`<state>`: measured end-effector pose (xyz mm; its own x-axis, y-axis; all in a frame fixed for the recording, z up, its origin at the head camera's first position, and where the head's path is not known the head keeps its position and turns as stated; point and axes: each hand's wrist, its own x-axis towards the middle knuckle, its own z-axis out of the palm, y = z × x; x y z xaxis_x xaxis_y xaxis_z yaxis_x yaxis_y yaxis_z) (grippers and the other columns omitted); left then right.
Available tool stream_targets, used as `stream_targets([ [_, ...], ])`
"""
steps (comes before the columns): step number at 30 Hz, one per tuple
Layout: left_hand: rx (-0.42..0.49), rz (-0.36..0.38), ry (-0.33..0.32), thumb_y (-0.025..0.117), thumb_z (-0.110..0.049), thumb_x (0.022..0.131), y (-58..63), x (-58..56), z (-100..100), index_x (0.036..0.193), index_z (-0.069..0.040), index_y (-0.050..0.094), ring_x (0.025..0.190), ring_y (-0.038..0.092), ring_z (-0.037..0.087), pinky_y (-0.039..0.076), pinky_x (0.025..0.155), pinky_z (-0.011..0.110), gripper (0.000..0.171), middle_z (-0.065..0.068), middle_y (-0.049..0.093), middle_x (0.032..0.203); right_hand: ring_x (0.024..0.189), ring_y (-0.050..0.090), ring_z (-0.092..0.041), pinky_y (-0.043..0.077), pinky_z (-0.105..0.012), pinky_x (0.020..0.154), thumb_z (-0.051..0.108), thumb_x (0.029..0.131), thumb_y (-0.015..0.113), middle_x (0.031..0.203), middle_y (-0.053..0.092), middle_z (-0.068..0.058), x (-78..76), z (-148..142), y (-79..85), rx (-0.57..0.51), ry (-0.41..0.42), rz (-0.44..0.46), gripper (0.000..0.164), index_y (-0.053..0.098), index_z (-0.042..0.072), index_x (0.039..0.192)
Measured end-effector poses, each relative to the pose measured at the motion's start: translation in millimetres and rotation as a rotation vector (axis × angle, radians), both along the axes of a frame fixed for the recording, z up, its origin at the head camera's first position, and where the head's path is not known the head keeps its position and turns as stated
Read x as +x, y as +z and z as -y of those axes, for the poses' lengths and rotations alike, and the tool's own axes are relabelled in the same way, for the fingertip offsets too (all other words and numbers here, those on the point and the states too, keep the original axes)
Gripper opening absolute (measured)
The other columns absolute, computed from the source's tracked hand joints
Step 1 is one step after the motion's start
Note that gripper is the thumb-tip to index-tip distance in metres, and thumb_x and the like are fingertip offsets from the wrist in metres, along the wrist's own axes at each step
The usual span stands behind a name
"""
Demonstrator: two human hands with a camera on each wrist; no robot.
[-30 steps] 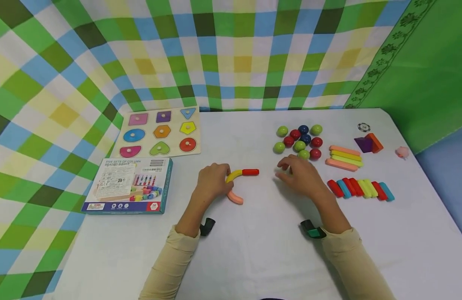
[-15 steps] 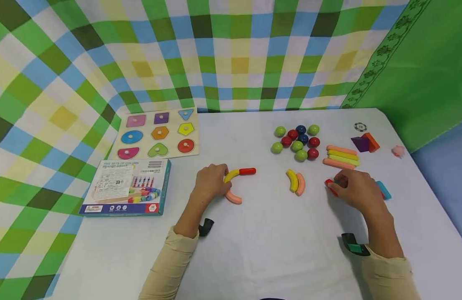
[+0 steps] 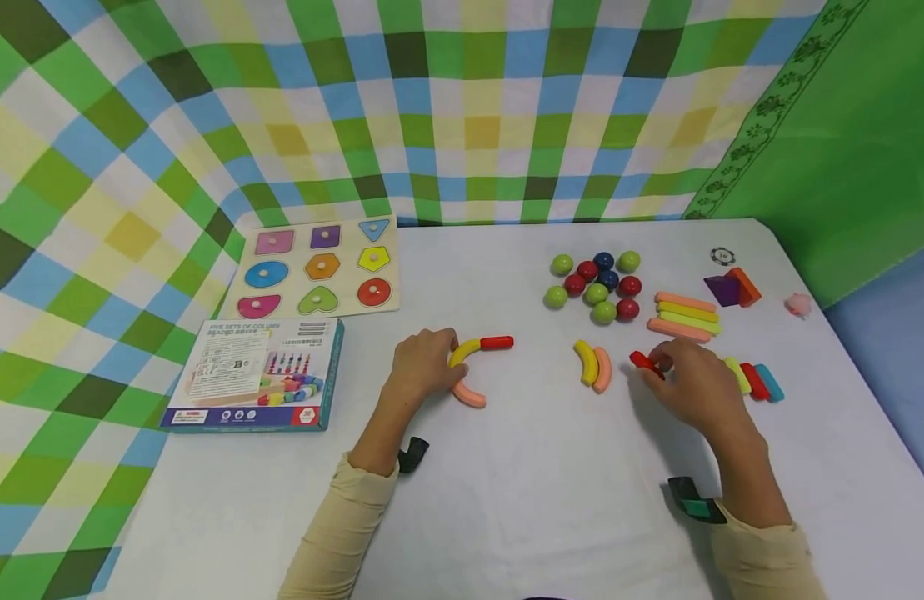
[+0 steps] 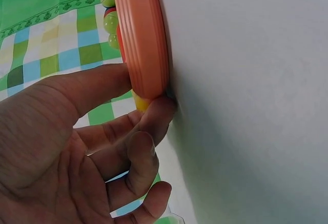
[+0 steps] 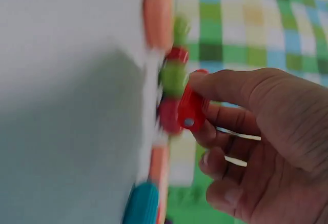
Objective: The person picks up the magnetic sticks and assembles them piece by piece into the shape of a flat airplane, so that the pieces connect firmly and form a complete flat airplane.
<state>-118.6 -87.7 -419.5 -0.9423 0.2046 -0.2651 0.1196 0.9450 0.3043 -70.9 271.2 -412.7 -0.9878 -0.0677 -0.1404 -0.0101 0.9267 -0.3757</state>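
Note:
My left hand (image 3: 424,362) stays at the bend where a curved yellow rod (image 3: 463,351) and a curved orange rod (image 3: 469,395) come together. Thumb and fingertips pinch the orange rod's end in the left wrist view. A short straight red rod (image 3: 496,342) continues from the yellow rod's far end. Over on the right, my right hand (image 3: 697,385) pinches another red rod (image 5: 193,102) between thumb and fingers, above the table. A small pale dot marks that rod's end. Left of this hand lie a curved yellow rod (image 3: 585,362) and a curved orange rod (image 3: 602,370), side by side.
Several coloured balls (image 3: 596,291) cluster at the back. Long straight rods (image 3: 686,317) lie right of them; a row of short rods (image 3: 756,381) is partly hidden by my right hand. A shape puzzle board (image 3: 316,268) and a toy box (image 3: 252,375) stand left.
My right hand has moved from below the balls to the short-rod row, uncovering the curved yellow and orange pair, then lifted a red rod slightly leftward. My left hand has stayed put.

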Motion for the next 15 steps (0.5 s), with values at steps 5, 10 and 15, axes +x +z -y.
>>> stream_targets([
  [5, -0.007, -0.003, 0.002, 0.072, -0.032, 0.082, 0.6, 0.7, 0, 0.110, -0.012, 0.061, 0.068, 0.053, 0.018, 0.046, 0.066, 0.031, 0.036, 0.002, 0.062, 0.082, 0.086, 0.055, -0.021, 0.051, -0.041, 0.073, 0.025, 0.081, 0.076, 0.093, 0.063, -0.001, 2.5, 52, -1.2, -0.087, 0.200, -0.052, 0.032, 0.064, 0.011, 0.107],
  [10, -0.004, -0.024, -0.003, 0.071, -0.030, 0.083, -1.4, 0.2, 0, 0.108, -0.011, 0.061, 0.067, 0.054, 0.018, 0.045, 0.063, 0.030, 0.033, 0.002, 0.062, 0.083, 0.082, 0.054, -0.011, 0.049, -0.034, 0.075, 0.027, 0.082, 0.075, 0.090, 0.061, 0.008, -1.7, 100, -15.4, -0.119, 0.428, -0.029, 0.026, 0.066, 0.016, 0.103],
  [15, -0.002, -0.045, -0.008, 0.071, -0.030, 0.083, -2.8, 0.4, -1, 0.106, -0.011, 0.062, 0.066, 0.053, 0.018, 0.044, 0.061, 0.029, 0.032, 0.002, 0.062, 0.082, 0.078, 0.051, -0.007, 0.046, -0.028, 0.073, 0.029, 0.082, 0.075, 0.086, 0.054, 0.012, -7.9, 128, -23.5, -0.137, 0.522, -0.035, 0.021, 0.067, 0.021, 0.099],
])
